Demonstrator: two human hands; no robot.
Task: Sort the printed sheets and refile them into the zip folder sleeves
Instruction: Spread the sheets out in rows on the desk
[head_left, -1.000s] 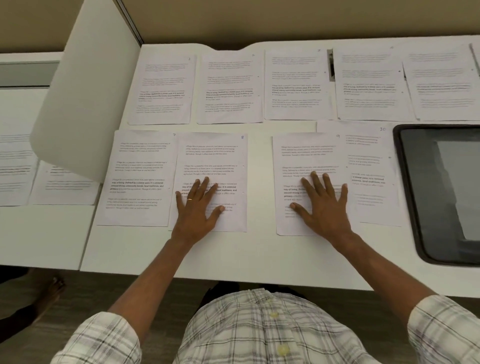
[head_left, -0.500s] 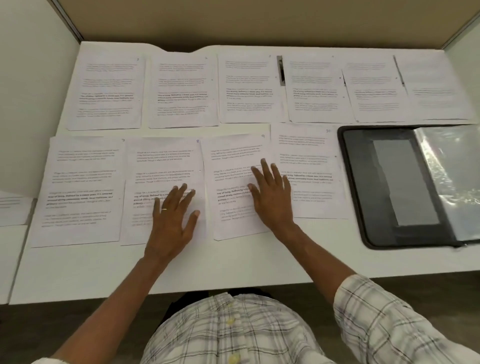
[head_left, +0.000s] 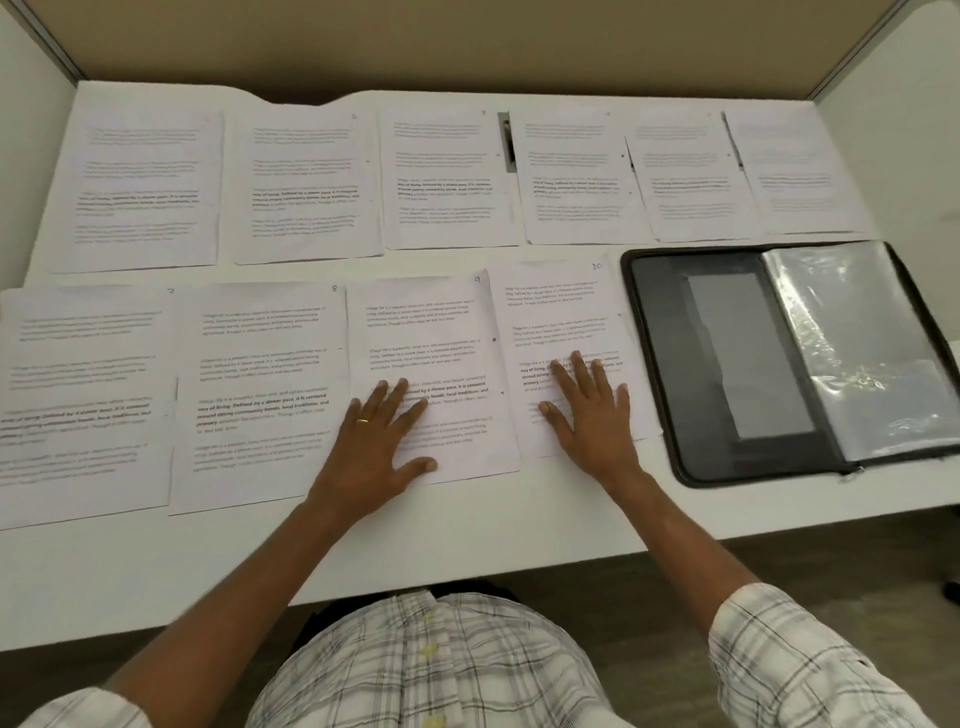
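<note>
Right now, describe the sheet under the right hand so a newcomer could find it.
Start at the open black zip folder on the right side of the desk. The sheet just left of it, last in the near row, is the one. It alone has a handwritten 10 in its top right corner.

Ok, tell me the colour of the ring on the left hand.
Gold: the ring on the left hand shows best in the head view.

white desk (head_left: 467, 525) carries two rows of printed sheets (head_left: 260, 395) and an open zip folder (head_left: 727, 364).
</note>
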